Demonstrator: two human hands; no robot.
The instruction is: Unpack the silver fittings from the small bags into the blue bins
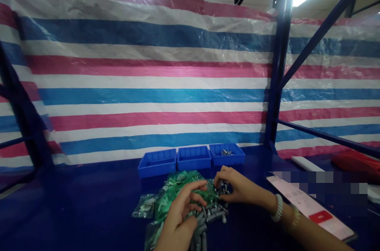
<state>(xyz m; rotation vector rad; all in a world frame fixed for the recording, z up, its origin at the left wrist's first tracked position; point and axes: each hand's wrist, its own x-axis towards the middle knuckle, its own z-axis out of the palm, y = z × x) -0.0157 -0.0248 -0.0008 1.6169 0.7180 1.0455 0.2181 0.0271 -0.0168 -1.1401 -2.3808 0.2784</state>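
Observation:
A heap of small grey and silvery metal parts [209,215] lies on the dark blue tabletop, with green plastic bags [182,179] behind and to its left. My left hand [182,211] is over the near side of the heap, its fingers bent and apart, holding nothing I can see. At the heap's right edge, my right hand [233,185] reaches down with curled fingers and the thumb apart, around some loose metal parts. Clear plastic bags [145,206] with small pieces inside sit left of the green ones.
Three blue bins stand behind the heap: a left bin [157,164], a middle bin [194,158] and a right bin [228,155] with a few metal parts in it. A phone [311,207] lies at right. Blue rack posts [277,65] and striped sheeting [154,69] surround the table.

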